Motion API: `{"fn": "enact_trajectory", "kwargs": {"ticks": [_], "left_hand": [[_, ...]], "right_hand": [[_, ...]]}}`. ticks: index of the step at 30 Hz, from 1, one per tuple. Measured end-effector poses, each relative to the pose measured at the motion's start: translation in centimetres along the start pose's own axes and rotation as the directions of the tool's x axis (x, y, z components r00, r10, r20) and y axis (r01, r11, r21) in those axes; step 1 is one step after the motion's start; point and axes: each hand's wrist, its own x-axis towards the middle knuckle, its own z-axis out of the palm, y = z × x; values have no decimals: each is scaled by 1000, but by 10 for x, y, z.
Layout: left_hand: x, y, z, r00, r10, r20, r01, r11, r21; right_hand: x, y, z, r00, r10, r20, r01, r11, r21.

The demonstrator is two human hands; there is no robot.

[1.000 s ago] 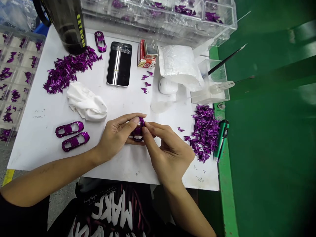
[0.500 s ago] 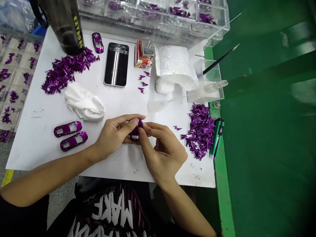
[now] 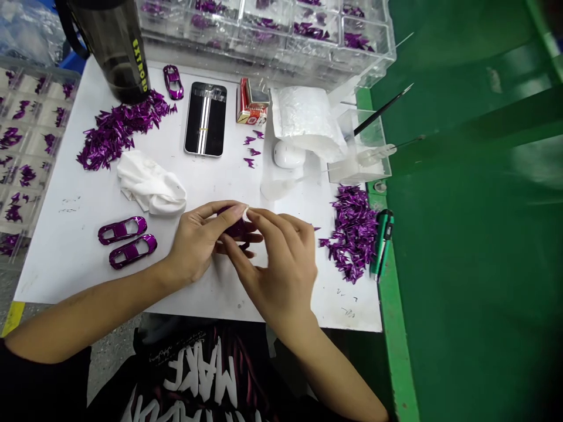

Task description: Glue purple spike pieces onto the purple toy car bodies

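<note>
Between both hands, over the front of the white table, is a purple car body, partly covered by fingers. My left hand is closed on its left side, thumb on top. My right hand grips it from the right, with thumb and fingertips at its edges. Two more purple car bodies lie side by side to the left of my left hand. Right of my right hand is a heap of small purple pieces. A crumpled white cloth rests beyond my left wrist.
Farther back are a dark bottle, a phone, a small red box, a white pouch and a clear holder with thin tools sticking out. A green cutter lies at the right edge.
The purple car body has turned and shifted slightly left in my hands. My right hand has moved left and changed its hold, its fingers now reaching farther over the body. The view has shifted slightly.
</note>
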Motion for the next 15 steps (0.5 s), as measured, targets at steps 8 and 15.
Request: {"fn": "enact_trajectory", "kwargs": {"ticks": [8, 15], "left_hand": [[4, 0, -1, 997, 54, -55, -57, 997, -43], [2, 4, -4, 1000, -20, 5, 20, 1000, -23]], "right_hand": [[8, -8, 19, 984, -176, 22, 178, 970, -165], [-1, -9, 23, 973, -227, -37, 209, 939, -272]]}}
